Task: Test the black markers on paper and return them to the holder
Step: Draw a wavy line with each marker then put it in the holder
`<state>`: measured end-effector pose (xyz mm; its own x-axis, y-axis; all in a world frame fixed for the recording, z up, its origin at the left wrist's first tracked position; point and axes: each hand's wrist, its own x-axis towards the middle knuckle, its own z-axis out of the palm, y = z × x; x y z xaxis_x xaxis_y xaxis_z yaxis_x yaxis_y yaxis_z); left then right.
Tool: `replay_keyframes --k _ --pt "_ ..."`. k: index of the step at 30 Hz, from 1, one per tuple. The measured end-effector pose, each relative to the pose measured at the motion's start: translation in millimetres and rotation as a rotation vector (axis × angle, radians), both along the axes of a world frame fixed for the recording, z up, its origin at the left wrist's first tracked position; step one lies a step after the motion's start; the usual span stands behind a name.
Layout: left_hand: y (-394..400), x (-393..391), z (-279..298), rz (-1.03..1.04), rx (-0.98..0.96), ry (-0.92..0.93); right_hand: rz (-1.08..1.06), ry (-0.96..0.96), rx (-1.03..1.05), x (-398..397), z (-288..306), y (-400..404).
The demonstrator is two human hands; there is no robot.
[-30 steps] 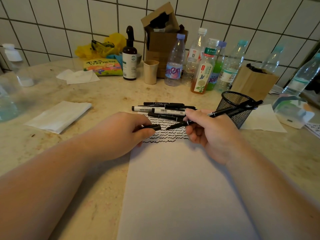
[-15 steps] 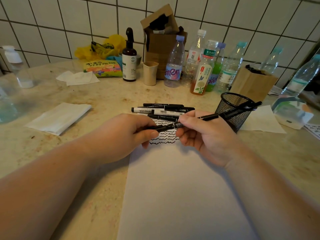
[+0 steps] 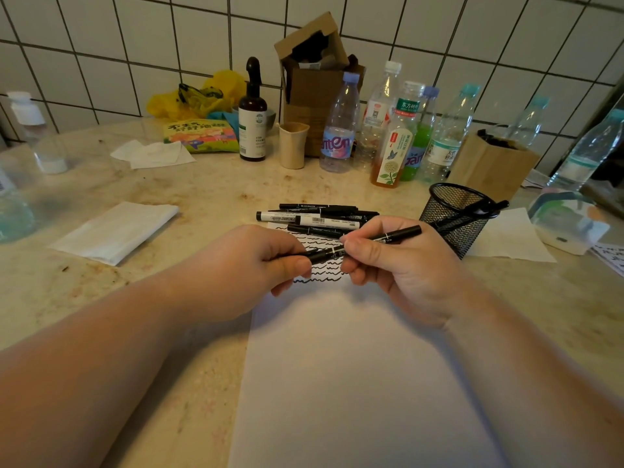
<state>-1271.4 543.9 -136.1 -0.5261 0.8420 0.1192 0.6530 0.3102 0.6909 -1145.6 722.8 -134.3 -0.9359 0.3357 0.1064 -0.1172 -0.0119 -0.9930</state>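
Both hands meet above the far end of the paper (image 3: 354, 383): left hand (image 3: 250, 265) pinching the cap, right hand (image 3: 401, 265) gripping the marker (image 3: 388, 237). Looks like recapping; best push straight along the barrel until seated, then drop it in the mesh holder (image 3: 456, 214) at right.

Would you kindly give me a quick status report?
Both hands grip one black marker over the paper, cap end left. Mesh holder beside right hand. Nothing blocking.
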Motion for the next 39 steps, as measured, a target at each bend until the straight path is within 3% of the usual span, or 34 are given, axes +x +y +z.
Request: replay_keyframes --k 6,13,16,21,26,29,34,39 --pt "5.3 -1.6 2.5 0.047 -0.025 -0.009 -0.125 0.041 0.098 -0.5 2.5 -1.6" --pt "0.8 -6.6 -2.0 0.158 -0.079 0.103 -0.802 0.26 0.102 11.8 25.4 24.4" --pt "2.3 -4.4 -2.7 0.14 -0.094 0.148 -0.982 0.229 0.206 13.1 26.6 38.4" --pt "1.8 -5.2 -4.3 0.143 -0.085 0.145 -1.064 0.146 0.311 11.9 25.6 50.4" --pt "1.2 -6.3 -5.5 0.144 -0.085 0.163 -1.055 0.245 0.389 14.5 26.2 44.2" --pt "1.0 -5.5 -5.6 0.128 -0.086 0.157 -0.899 0.308 0.52 14.7 20.5 33.6" --pt "3.1 -5.6 -4.7 0.125 -0.127 0.175 -0.475 -0.139 1.008 -4.3 -6.6 29.7" --pt "2.4 -6.4 -5.1 0.128 -0.138 0.239 -0.301 -0.344 1.135 -11.0 -22.4 30.9"
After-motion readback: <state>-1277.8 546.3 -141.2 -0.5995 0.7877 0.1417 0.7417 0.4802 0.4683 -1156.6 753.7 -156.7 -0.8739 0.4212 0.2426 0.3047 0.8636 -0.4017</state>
